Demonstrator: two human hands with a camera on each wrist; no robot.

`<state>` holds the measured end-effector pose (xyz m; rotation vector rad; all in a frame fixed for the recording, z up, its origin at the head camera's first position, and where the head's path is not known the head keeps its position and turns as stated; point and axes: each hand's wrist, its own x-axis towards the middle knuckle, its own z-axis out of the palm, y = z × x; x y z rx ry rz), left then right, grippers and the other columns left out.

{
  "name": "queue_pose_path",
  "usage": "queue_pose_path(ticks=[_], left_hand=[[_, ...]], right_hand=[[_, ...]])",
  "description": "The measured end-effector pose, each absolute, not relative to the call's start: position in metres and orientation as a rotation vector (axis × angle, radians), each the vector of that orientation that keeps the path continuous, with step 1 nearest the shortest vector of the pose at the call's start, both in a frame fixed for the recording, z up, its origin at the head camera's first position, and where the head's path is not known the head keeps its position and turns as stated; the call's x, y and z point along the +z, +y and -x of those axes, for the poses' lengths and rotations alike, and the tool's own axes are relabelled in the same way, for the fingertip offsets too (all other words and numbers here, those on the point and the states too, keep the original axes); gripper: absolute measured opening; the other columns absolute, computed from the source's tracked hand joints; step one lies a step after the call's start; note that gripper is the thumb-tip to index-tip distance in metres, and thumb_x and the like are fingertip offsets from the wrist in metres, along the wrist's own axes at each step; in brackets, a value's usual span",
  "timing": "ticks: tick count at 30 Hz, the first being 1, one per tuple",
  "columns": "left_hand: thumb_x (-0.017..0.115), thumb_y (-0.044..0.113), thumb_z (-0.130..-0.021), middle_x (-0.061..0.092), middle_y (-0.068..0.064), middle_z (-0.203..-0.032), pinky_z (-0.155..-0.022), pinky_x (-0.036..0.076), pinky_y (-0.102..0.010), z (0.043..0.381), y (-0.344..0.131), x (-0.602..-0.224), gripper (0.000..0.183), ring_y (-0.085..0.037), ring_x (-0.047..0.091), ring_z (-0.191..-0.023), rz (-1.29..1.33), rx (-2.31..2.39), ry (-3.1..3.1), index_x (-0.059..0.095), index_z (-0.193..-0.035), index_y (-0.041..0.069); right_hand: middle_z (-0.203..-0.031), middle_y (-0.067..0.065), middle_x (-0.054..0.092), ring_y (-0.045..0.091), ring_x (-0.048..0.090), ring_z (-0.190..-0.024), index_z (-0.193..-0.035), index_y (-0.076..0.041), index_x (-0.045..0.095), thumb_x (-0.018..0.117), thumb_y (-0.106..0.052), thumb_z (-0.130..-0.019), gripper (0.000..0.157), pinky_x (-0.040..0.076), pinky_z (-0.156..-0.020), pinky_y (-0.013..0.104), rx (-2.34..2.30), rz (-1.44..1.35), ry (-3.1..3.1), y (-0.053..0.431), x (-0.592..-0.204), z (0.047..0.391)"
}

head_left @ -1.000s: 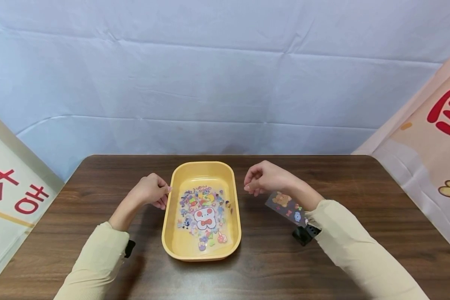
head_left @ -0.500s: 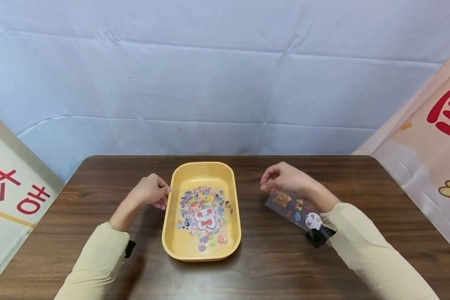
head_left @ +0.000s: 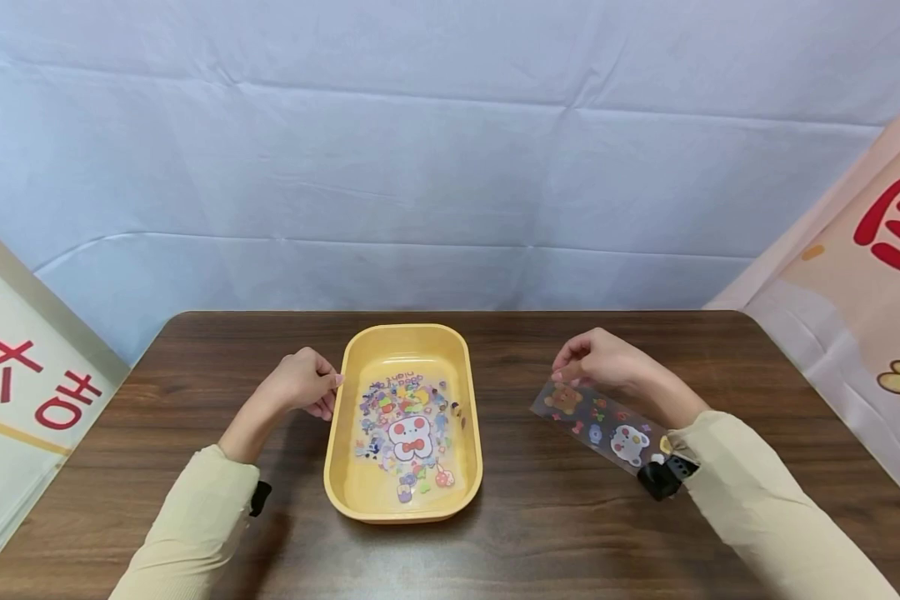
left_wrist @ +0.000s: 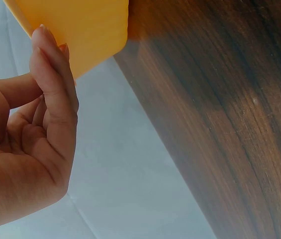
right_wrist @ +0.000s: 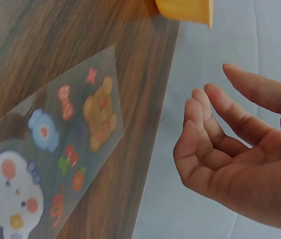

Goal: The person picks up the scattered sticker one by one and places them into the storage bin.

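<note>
My left hand (head_left: 305, 383) holds the left rim of a yellow tray (head_left: 332, 475), its fingertips at the edge and the other fingers along the outer wall. Inside the tray lie clear sheets with cartoon prints (head_left: 412, 437), the top one bearing a white figure with a red bow. On the right, a clear sticker sheet (head_left: 581, 433) printed with a bear and a white animal lies on the table. My right hand (head_left: 607, 358) hovers at this sheet's far left end. In the right wrist view its fingers are loosely bent, thumb apart, with nothing between them.
The dark wooden table (head_left: 510, 533) ends at a back edge just behind the tray, with a pale cloth (head_left: 450, 167) behind. Printed banners stand at both sides. A black band (head_left: 663, 475) on my right wrist overlaps the sheet's near end in the head view.
My right hand has moved right, away from the tray, to the sheet's far left end. More of the sheet shows now. My left hand and the tray have stayed put.
</note>
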<state>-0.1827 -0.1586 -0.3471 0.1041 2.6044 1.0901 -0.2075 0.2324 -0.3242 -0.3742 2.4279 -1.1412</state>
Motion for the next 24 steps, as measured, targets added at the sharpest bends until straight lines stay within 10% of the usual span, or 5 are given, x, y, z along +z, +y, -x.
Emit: queue_pose_path(ticks=[24], left_hand=[[0.050, 0.008, -0.094, 0.060, -0.009, -0.057, -0.055, 0.055, -0.032, 0.182, -0.159, -0.347, 0.026, -0.016, 0.061, -0.050, -0.096, 1.081, 2.609, 0.064, -0.078, -0.006]], right_hand=[[-0.075, 0.005, 0.059, 0.018, 0.053, -0.071, -0.092, 0.005, 0.063, 0.062, -0.009, -0.084, 0.016, 0.048, -0.062, 0.032, -1.007, 0.196, 2.512, 0.273, -0.342, 0.208]])
